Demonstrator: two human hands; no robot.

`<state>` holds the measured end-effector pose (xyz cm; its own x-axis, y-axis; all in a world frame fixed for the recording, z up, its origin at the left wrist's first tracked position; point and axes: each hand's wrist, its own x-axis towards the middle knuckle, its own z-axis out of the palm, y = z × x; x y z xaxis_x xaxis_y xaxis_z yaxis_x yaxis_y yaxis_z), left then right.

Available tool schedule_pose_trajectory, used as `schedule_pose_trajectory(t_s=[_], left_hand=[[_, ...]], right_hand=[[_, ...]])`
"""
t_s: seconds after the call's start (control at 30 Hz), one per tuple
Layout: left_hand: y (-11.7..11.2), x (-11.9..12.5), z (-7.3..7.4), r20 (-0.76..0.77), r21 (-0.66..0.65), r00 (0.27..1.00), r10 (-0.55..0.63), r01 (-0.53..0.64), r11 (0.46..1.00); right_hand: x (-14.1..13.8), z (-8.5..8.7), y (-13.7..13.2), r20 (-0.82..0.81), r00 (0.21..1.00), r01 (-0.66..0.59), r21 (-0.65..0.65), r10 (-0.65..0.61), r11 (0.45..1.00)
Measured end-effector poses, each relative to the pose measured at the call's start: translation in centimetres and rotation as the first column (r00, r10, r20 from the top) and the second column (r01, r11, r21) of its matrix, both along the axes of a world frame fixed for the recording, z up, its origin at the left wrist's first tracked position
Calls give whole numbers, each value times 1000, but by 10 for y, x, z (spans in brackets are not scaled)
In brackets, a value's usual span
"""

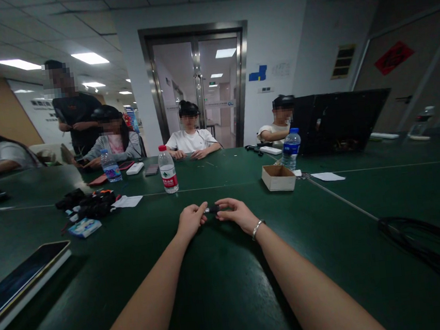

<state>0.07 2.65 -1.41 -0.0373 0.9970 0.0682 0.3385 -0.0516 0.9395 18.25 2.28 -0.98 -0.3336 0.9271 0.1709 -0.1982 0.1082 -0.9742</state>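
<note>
Over the middle of the green table (223, 284), my two hands meet at a small black object with a silvery end (212, 209). It is too small and dim for me to tell its kind. My left hand (190, 221) is closed, thumb and fingers pinching the silvery end. From the other side, my right hand (237, 215) pinches the black end between thumb and fingers. A silver bracelet (258, 230) circles my right wrist. My fingers hide part of the object.
Beyond my hands stand a red-capped bottle (168, 172) and an open cardboard box (278, 178). A phone on a white box (27, 282) lies left, near a tissue pack (85, 228) and black gear (91, 202). Coiled black cable (425, 241) lies right. Several people sit opposite.
</note>
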Motion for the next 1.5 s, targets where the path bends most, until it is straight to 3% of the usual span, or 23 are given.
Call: schedule_pose_trajectory(t_s=[0.4,0.57,0.7,0.8,0.9,1.0,1.13,1.27,1.43,1.5], left_hand=[[2,0,1,-11,11,999,-53,53,999],[-3,3,1,160,43,984,-76,70,997],[-10,3,9,275,83,947,-163,146,986],[-10,2,10,330,47,935,-130,121,992],[-5,1,5,230,-44,971,-60,72,996],[-3,1,1,102,0,987,-123,124,992],[-9,1,6,168,108,955,-245,230,967],[-10,1,7,146,11,977,-155,155,988],[-8,0,3,137,133,968,-211,193,972],[-9,0,3,192,91,962,-191,177,980]], right_hand=[[1,0,1,9,1000,6,9,-6,1000],[0,-3,3,-7,1000,13,-7,-13,1000],[0,-4,4,-37,998,40,-47,-42,998],[0,-4,3,-55,998,37,-60,-40,997],[0,-2,3,-69,997,34,-68,-38,997],[1,-1,2,-75,996,34,-71,-40,997],[1,-1,2,-91,994,51,-84,-58,995],[1,-2,3,-84,995,39,-95,-47,995],[1,-1,2,-82,996,35,-91,-43,995],[1,0,2,-75,996,37,-88,-43,995]])
